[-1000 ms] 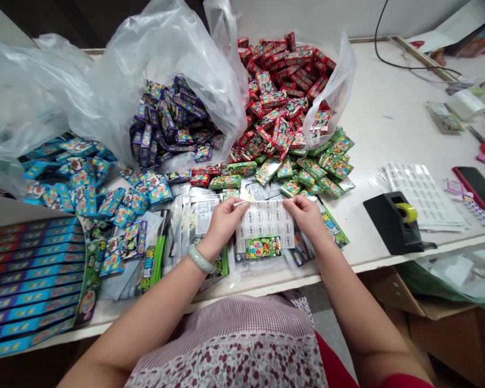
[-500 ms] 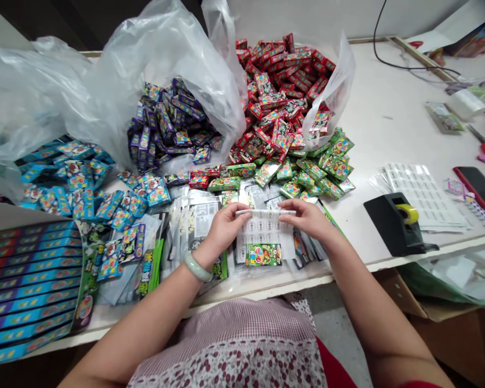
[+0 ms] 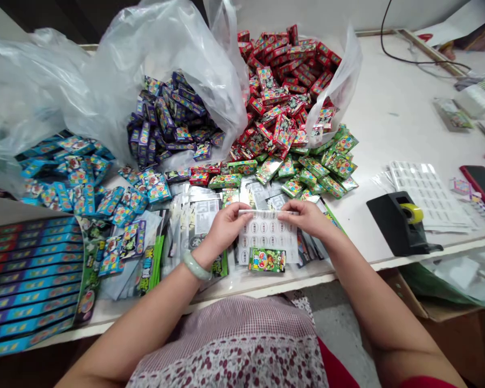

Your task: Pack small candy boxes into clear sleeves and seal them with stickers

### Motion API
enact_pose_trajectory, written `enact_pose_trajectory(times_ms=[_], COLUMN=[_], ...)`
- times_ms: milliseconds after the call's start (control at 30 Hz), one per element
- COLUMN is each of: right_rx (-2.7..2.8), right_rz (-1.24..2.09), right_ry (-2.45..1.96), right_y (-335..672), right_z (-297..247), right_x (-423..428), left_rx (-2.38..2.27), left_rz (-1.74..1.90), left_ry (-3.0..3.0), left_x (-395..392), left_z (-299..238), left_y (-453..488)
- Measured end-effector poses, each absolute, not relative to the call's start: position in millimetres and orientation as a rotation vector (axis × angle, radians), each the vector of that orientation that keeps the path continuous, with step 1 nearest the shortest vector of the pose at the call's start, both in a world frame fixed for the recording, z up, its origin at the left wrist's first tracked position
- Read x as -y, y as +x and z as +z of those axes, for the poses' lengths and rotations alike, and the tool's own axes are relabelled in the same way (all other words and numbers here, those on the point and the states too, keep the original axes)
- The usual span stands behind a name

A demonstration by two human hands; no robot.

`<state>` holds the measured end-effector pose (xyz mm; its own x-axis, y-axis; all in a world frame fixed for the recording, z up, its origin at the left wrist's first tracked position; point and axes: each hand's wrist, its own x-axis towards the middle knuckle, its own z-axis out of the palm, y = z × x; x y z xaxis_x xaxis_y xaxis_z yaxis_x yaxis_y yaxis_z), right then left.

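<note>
Both my hands pinch the far edge of a white sticker sheet (image 3: pixel 269 234) printed with round labels. My left hand (image 3: pixel 228 229), with a green bangle above it at the wrist, grips its left corner; my right hand (image 3: pixel 307 218) has the right corner between thumb and fingers. A small green box (image 3: pixel 267 260) lies on the sheet's near part. Under and beside the sheet are flat printed plastic pouches (image 3: pixel 202 221). Past my fingers, small green boxes (image 3: pixel 311 170) lie in a loose heap.
Plastic bags spill purple boxes (image 3: pixel 165 121) and red boxes (image 3: pixel 283 91) at the back. Blue boxes (image 3: pixel 78 172) and a filled display carton (image 3: pixel 32 285) are at left. On the right stand a black tape dispenser (image 3: pixel 396 223), more label sheets (image 3: pixel 428 194) and a phone (image 3: pixel 483 186).
The far edge of the sticker sheet, rolled or folded before, now lies flatter and shows more labels. The view has shifted slightly. Both hands keep their hold.
</note>
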<state>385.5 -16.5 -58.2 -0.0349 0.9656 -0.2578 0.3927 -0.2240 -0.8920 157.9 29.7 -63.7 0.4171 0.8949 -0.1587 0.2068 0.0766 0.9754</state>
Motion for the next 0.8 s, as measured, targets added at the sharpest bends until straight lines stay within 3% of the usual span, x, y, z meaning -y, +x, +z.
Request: enact_pose_trajectory(times_ms=[800], right_rx=[1.604], right_rz=[1.194], right_ry=[-1.594], right_y=[373.9], right_z=[-68.9], right_x=[19.5], left_rx=[-1.037], left_rz=[0.642], left_ry=[1.506], left_x=[-23.4], left_z=[-65.1], left_y=[159.4])
